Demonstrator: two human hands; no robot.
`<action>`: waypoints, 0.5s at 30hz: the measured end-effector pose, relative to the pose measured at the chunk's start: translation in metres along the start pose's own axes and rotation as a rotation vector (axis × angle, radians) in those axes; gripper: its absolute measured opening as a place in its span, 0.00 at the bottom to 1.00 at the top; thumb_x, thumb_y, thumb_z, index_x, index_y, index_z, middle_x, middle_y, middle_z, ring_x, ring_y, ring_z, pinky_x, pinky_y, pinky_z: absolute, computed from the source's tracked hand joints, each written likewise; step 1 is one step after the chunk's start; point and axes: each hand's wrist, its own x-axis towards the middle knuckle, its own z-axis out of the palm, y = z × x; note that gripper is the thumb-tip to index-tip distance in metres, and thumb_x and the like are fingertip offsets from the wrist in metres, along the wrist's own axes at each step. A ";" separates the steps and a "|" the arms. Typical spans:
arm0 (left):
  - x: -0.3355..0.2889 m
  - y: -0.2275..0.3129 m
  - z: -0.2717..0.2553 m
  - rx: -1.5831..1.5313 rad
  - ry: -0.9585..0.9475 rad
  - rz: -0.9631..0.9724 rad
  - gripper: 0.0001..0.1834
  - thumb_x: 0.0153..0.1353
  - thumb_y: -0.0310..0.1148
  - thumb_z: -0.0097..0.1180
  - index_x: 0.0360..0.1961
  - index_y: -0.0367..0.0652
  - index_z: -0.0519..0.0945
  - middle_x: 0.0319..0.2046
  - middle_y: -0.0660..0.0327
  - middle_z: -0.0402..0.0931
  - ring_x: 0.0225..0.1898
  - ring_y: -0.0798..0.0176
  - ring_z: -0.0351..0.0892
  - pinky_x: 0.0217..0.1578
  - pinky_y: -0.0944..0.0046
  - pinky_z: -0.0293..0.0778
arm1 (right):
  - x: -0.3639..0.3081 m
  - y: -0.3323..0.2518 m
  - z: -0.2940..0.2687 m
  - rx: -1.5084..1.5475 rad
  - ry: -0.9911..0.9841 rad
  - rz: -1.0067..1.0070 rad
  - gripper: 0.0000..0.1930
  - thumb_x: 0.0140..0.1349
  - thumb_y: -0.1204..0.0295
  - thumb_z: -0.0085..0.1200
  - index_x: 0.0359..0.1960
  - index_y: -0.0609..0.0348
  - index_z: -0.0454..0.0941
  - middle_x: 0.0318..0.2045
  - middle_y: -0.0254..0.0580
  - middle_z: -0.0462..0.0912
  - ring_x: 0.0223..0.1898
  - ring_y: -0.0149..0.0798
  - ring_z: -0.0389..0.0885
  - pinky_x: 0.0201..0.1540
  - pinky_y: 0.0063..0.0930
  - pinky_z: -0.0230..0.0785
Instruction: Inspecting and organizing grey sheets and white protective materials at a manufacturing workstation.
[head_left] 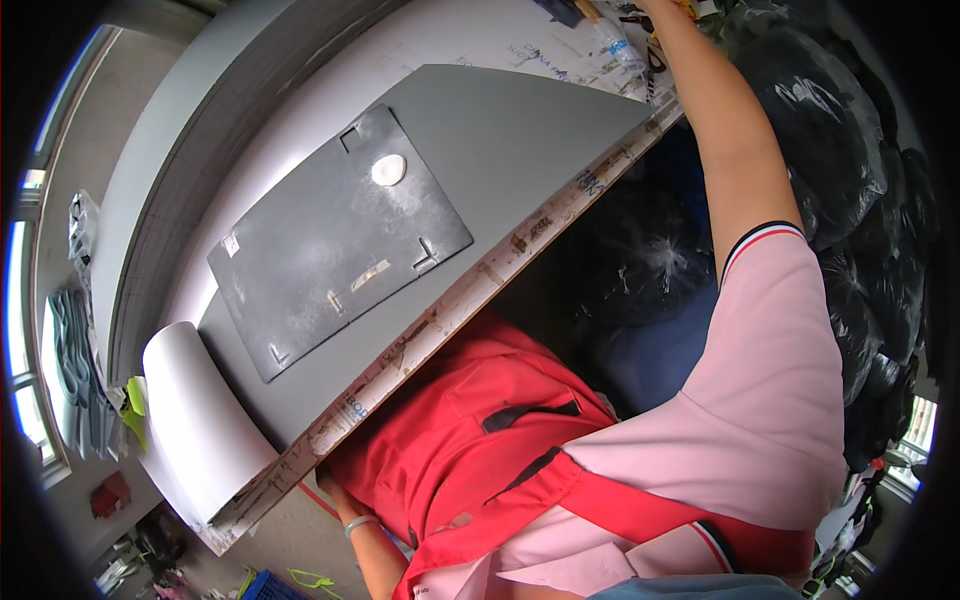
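Observation:
A dark grey pattern board [340, 240] lies on a large grey sheet [520, 130] spread over the work table, whose worn edge [470, 295] runs diagonally. A round white chalk piece [389, 170] rests on the board near its far end. My right forearm [730, 130] stretches to the table's far corner, and the hand itself is cut off by the top of the picture. My left hand [330, 483] hangs low beside the table's near edge, a band on its wrist. Its fingers are mostly hidden under the edge. I wear a pink shirt and a red apron.
The grey sheet curls down over the table's near left end [190, 420]. Small clutter, including a plastic bottle [620, 40], lies at the far corner. Black plastic bags [850, 150] are piled on the right. Windows and grey stacked pieces [75, 350] are at the left.

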 end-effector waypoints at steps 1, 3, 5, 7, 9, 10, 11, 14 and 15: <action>0.000 0.000 0.001 -0.001 -0.002 0.000 0.23 0.71 0.37 0.44 0.63 0.40 0.75 0.59 0.55 0.76 0.61 0.59 0.72 0.61 0.62 0.66 | -0.002 -0.003 -0.003 -0.019 0.003 0.001 0.25 0.56 0.62 0.67 0.53 0.63 0.78 0.49 0.53 0.83 0.48 0.48 0.82 0.47 0.40 0.76; -0.001 -0.001 -0.001 -0.005 0.012 -0.004 0.23 0.71 0.37 0.44 0.63 0.40 0.75 0.59 0.55 0.76 0.61 0.59 0.72 0.61 0.62 0.67 | -0.007 -0.002 0.003 -0.264 -0.010 -0.060 0.28 0.56 0.62 0.67 0.56 0.63 0.76 0.53 0.55 0.81 0.51 0.49 0.81 0.49 0.42 0.75; 0.002 -0.001 0.006 -0.017 -0.007 -0.006 0.23 0.71 0.37 0.44 0.63 0.40 0.75 0.59 0.55 0.76 0.61 0.59 0.72 0.61 0.62 0.67 | 0.009 0.030 -0.006 -0.530 0.133 -0.218 0.30 0.56 0.62 0.67 0.58 0.63 0.75 0.58 0.58 0.77 0.57 0.54 0.78 0.55 0.46 0.73; 0.013 -0.004 0.025 -0.034 -0.051 -0.013 0.23 0.71 0.37 0.44 0.63 0.40 0.75 0.59 0.55 0.76 0.61 0.59 0.72 0.61 0.62 0.67 | 0.035 0.074 -0.035 -0.547 0.216 -0.134 0.29 0.56 0.62 0.67 0.57 0.63 0.76 0.57 0.58 0.78 0.57 0.55 0.78 0.56 0.46 0.72; 0.006 -0.004 0.012 -0.020 -0.012 -0.022 0.23 0.71 0.37 0.44 0.63 0.40 0.75 0.59 0.55 0.76 0.61 0.59 0.72 0.61 0.62 0.67 | 0.034 0.078 -0.015 -0.514 0.104 0.042 0.27 0.57 0.62 0.66 0.55 0.66 0.78 0.56 0.57 0.79 0.57 0.55 0.77 0.57 0.46 0.71; -0.006 -0.004 -0.005 -0.001 0.030 -0.027 0.23 0.71 0.37 0.44 0.63 0.40 0.75 0.59 0.55 0.76 0.61 0.59 0.72 0.61 0.62 0.67 | 0.024 0.079 0.010 -0.501 0.058 0.039 0.27 0.57 0.62 0.66 0.55 0.66 0.78 0.56 0.57 0.79 0.57 0.55 0.77 0.57 0.46 0.71; -0.013 0.000 -0.013 0.010 0.055 -0.025 0.23 0.71 0.37 0.44 0.63 0.40 0.75 0.59 0.55 0.76 0.61 0.59 0.72 0.61 0.62 0.67 | 0.019 0.081 0.023 -0.501 0.000 0.047 0.27 0.58 0.62 0.65 0.55 0.66 0.78 0.56 0.57 0.79 0.57 0.55 0.78 0.56 0.45 0.71; 0.009 -0.004 0.020 -0.031 -0.050 -0.016 0.23 0.71 0.36 0.44 0.63 0.40 0.75 0.59 0.55 0.76 0.60 0.59 0.72 0.61 0.62 0.67 | 0.075 0.114 -0.047 -0.674 0.145 -0.096 0.28 0.56 0.56 0.66 0.51 0.66 0.81 0.49 0.55 0.82 0.48 0.48 0.82 0.47 0.42 0.73; 0.016 -0.011 0.030 -0.070 -0.078 -0.011 0.23 0.71 0.36 0.44 0.63 0.40 0.75 0.59 0.55 0.76 0.60 0.59 0.72 0.61 0.62 0.67 | 0.084 0.112 -0.068 -0.809 0.258 -0.280 0.30 0.54 0.51 0.68 0.49 0.66 0.83 0.42 0.53 0.86 0.39 0.42 0.86 0.39 0.39 0.76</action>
